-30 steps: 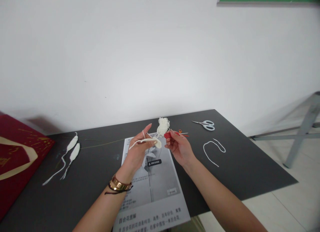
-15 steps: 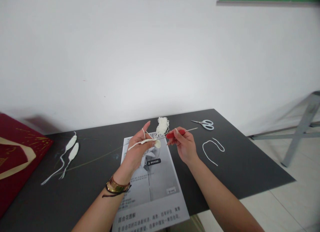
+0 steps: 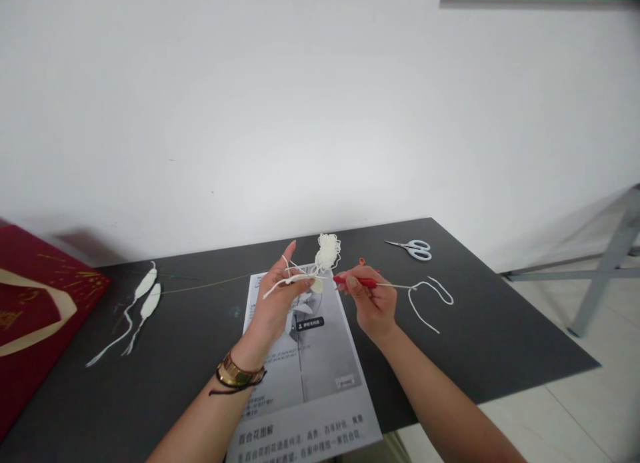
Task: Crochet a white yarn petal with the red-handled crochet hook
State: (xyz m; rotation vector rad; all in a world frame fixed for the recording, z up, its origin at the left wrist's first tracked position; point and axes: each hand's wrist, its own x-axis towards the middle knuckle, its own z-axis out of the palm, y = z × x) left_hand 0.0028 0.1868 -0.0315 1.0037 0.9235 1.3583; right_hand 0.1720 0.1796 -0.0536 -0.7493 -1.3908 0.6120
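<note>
Over the printed sheet, my left hand pinches a small cream crochet piece, with white yarn looped around a raised finger. A loose tail of yarn sticks out to the left of the thumb. My right hand is closed around the red handle of a crochet hook. The hook's thin tip points left and meets the yarn at my left fingertips; whether a loop sits on it is too small to tell. Behind the hands lies a bundle of cream yarn, from which strands run down to the work.
The printed pattern sheet lies on the dark table. Scissors and a cut yarn piece are at right. Two white crocheted petals with tails lie left, near a red bag. A white wall stands behind.
My right hand has tilted the hook; its back end has swung downward and now points right toward the cut yarn. The left hand keeps its hold. The view has shifted slightly.
</note>
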